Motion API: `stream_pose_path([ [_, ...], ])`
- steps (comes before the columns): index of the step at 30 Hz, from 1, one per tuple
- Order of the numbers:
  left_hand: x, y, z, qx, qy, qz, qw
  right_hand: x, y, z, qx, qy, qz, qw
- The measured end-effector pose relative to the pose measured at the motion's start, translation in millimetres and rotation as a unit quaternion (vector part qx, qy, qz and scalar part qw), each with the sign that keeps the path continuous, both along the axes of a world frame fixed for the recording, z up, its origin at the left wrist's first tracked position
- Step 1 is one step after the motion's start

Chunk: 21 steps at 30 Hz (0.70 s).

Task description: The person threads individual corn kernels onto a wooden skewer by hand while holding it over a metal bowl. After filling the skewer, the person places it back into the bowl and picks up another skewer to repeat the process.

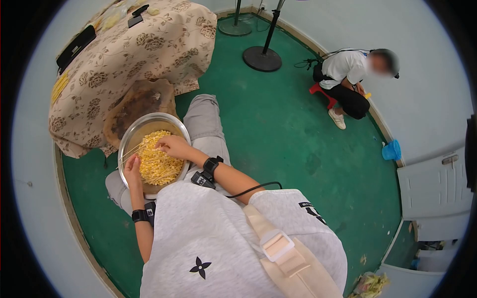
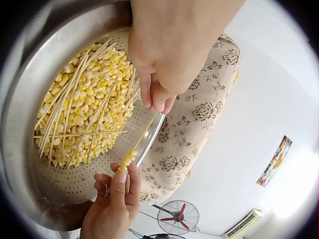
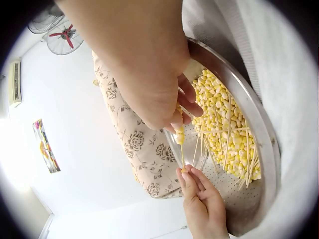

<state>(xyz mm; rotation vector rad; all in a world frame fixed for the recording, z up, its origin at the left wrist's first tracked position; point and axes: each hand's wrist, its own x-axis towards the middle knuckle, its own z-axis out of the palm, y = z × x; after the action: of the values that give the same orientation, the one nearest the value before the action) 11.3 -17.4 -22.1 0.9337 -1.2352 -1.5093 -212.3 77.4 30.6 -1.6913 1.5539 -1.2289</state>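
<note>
My left hand (image 1: pixel 132 172) pinches the bare end of a thin bamboo skewer (image 2: pixel 145 132) between thumb and fingers. Several corn kernels (image 2: pixel 129 156) are threaded on the skewer's other part, and my right hand (image 1: pixel 175 147) grips it there with thumb and fingertips. In the right wrist view the threaded kernels show just below the right fingers (image 3: pixel 189 105). Both hands are over a metal basin (image 1: pixel 181 130) on my lap. Inside it, loose yellow corn kernels (image 2: pixel 107 74) form a pile, with several bare skewers (image 2: pixel 70 94) lying across them.
A wooden stump (image 1: pixel 144 99) stands just beyond the basin, beside a table under a flowered cloth (image 1: pixel 169 44). Fan stands (image 1: pixel 262 58) are on the green floor (image 1: pixel 278 124). To the right a person (image 1: pixel 345 69) sits on a red stool, near a blue bucket (image 1: pixel 391 150).
</note>
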Motion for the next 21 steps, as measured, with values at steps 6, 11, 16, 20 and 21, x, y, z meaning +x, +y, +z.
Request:
stream_pose_path([
  [6, 1.9, -1.5, -2.3, 0.018, 0.011, -0.009, 1.0, -1.0, 1.8, 1.9, -0.017, -0.001, 0.001, 1.0],
  [11, 0.2, 3.5, 5.1, 0.024, 0.004, -0.037, 0.999, -1.3, 1.5, 4.6, 0.008, 0.006, 0.008, 1.0],
  [16, 1.1, 6.1, 10.8, 0.05, 0.051, -0.057, 0.996, -1.9, -0.5, 4.0, 0.018, -0.006, 0.01, 1.0],
  [20, 2.1, 6.6, 12.5, 0.074, 0.081, -0.071, 0.991, -2.0, -0.6, 2.8, 0.018, -0.012, 0.008, 1.0],
  [21, 1.6, 6.7, 13.1, 0.073, 0.08, -0.07, 0.992, -1.8, -1.3, 2.1, 0.017, -0.013, 0.009, 1.0],
])
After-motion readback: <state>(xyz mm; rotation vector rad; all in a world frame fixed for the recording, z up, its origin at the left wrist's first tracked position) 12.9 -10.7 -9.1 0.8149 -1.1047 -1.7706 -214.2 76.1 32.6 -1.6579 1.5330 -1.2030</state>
